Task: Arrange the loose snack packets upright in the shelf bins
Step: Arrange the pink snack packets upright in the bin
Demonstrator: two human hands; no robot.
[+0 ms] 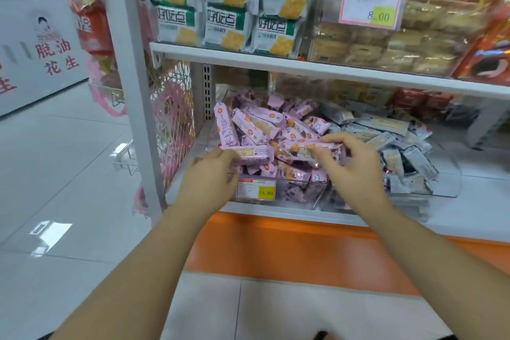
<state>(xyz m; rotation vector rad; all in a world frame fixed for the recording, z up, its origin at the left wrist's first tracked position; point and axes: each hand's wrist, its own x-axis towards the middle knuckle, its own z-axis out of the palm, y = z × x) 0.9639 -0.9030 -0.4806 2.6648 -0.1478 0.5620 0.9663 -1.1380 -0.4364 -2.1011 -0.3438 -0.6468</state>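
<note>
Pink, crinkly, lying jumbled flat in clear plastic shelf bin [303, 194]: long film-wrapped snack packets [265, 119]. Pinching one packet with left hand [212, 174], another with right hand [350, 171]. Likely light, slippery, crumbly inside; take mid-body, gently.

Pink snack packets [256, 130] lie jumbled in a clear shelf bin [278, 188]; one packet [225, 124] stands upright at left.

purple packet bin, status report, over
Left grip holds a purple packet, lying flat. Right grip pinches a second packet. Pile in the bin jumbled, one packet upright at left. Nothing blocking.
</note>
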